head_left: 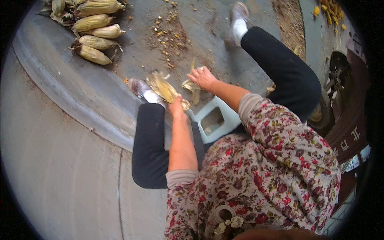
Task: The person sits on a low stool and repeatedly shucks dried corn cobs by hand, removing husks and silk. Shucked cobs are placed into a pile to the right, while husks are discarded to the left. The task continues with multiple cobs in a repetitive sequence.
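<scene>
My left hand [176, 107] is wrapped round one end of an ear of corn [165, 89], whose dry, pale husk hangs partly loose about it. To its right, my right hand [203, 78] is closed on a strip of dry corn husk [195, 89], which dangles below the fingers. A gap separates this strip from the ear. Both hands are in front of a pale blue plastic stool [228, 116], between my spread legs. My right fingertips are partly blurred.
Unpeeled corn ears [96, 23] lie in a pile at the upper left. Loose kernels [170, 38] and debris are scattered over the grey ground ahead. Bare yellow cobs of corn [333, 12] lie at the far right, beyond a dark wheel [322, 114] near my right leg.
</scene>
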Tool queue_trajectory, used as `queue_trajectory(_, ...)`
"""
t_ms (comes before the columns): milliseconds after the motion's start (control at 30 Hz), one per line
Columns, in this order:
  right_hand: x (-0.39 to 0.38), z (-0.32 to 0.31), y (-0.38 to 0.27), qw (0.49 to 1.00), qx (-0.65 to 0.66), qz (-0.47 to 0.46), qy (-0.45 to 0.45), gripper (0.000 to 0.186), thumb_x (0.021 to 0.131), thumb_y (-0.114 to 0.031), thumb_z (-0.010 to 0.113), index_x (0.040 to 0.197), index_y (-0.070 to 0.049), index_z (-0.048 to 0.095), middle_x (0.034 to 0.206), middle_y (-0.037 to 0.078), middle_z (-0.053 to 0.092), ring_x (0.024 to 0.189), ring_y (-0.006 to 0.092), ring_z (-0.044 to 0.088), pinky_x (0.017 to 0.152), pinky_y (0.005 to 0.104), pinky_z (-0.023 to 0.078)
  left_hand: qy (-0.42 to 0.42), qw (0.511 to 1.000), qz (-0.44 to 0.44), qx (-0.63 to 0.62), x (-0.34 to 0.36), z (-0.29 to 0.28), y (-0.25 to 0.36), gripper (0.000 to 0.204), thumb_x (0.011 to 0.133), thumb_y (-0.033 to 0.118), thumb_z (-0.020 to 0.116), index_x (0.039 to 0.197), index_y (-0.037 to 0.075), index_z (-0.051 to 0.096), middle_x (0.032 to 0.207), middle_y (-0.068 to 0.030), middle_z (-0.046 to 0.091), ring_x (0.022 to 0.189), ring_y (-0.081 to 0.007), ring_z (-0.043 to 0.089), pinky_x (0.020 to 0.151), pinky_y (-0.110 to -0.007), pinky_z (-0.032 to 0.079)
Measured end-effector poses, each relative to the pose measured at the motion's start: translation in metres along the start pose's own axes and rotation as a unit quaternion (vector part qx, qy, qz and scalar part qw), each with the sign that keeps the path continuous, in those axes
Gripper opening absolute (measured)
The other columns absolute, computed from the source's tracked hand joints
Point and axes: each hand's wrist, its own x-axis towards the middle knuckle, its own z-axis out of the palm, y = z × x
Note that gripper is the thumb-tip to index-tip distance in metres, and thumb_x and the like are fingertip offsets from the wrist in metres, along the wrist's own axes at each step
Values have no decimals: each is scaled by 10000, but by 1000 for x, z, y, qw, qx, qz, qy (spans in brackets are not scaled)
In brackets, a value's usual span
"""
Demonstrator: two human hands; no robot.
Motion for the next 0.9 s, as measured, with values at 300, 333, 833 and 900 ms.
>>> queue_trajectory(300, -26, -26, -11, 887, 392, 178, -169, 193, 733, -171, 553, 883, -52, 577, 925, 130, 567, 900, 333, 547, 762, 433, 461, -38, 996, -35, 69, -25, -3, -34, 415, 773, 74, 671, 1148, 26, 498, 1042, -70, 580, 891, -174, 564, 759, -289, 464)
queue_trajectory(333, -24, -26, -19, 872, 432, 158, -165, 223, 753, -194, 555, 921, -49, 572, 951, 131, 570, 922, 321, 550, 780, 421, 460, -55, 996, -27, 69, -18, -3, -31, 414, 791, 112, 661, 1162, 20, 503, 1057, -73, 578, 898, -175, 565, 768, -291, 464)
queue_trajectory(833, 82, -140, 53, 771, 629, 92, 34, 521, 705, -261, 704, 1163, -103, 513, 1013, 130, 617, 933, 245, 592, 823, 353, 463, -352, 935, 38, -8, -15, 66, 120, 763, 753, 640, 559, 1298, 130, 396, 1210, -47, 491, 1074, -201, 478, 829, -404, 421)
queue_trajectory(900, 93, -143, 85, 811, 570, 112, 76, 453, 725, -218, 685, 1129, -90, 525, 1010, 127, 619, 914, 221, 590, 816, 346, 464, -361, 927, 94, 19, -29, 78, 142, 663, 799, 482, 616, 1293, 94, 403, 1186, -47, 502, 1013, -180, 488, 786, -358, 435)
